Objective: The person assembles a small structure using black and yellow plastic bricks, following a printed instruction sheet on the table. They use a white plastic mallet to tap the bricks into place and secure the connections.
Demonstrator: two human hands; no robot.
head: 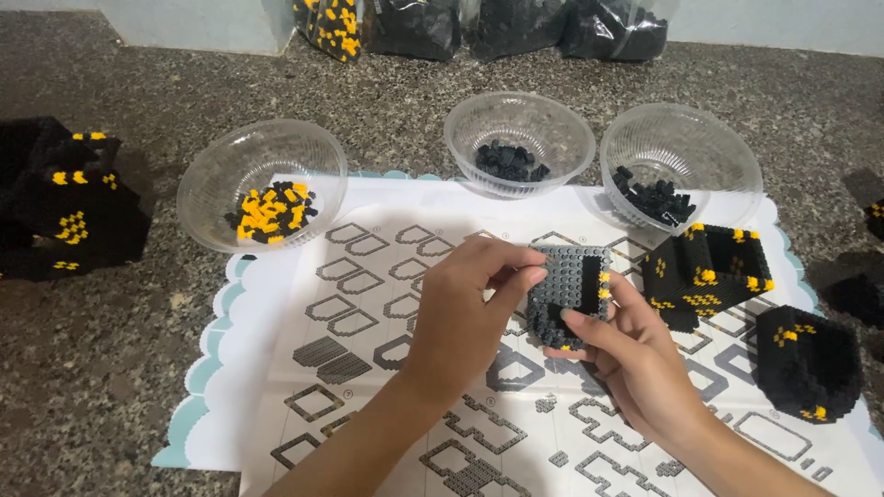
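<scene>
Speckled stone bench (pixel 110 368) carries everything; on it a white instruction sheet (pixel 368 368) w/ grey build diagrams and a scalloped blue edge. At the far edge, plastic bags of bricks (pixel 516 28). Left side: a dark heap of finished black-and-yellow brick models (pixel 74 212). Right of the sheet: two more built blocks, one boxy w/ yellow studs (pixel 709 271), one rounder, nearly all black (pixel 808 364). Three clear plastic bowls along the sheet's top: left bowl (pixel 212 175) w/ mixed yellow and black pieces, middle bowl (pixel 552 120) and right bowl (pixel 727 147) w/ black pieces only.

Above the sheet's centre, both hands hold a small black brick panel (pixel 571 281), studs facing the camera, a few yellow bits on its right edge, clear of the paper. Left hand (pixel 460 317) has its grip closed on the panel's left edge, thumb in front, fingers curled over the top. Right hand (pixel 635 359) pinches the lower right corner, thumb across the bottom face.

Judged: panel looks light and stiff, but made of pressed-together bricks, so prob. prone to splitting at seams if bent or squeezed mid-face. Best held by opposite edges, as now; studded face gives decent friction.
</scene>
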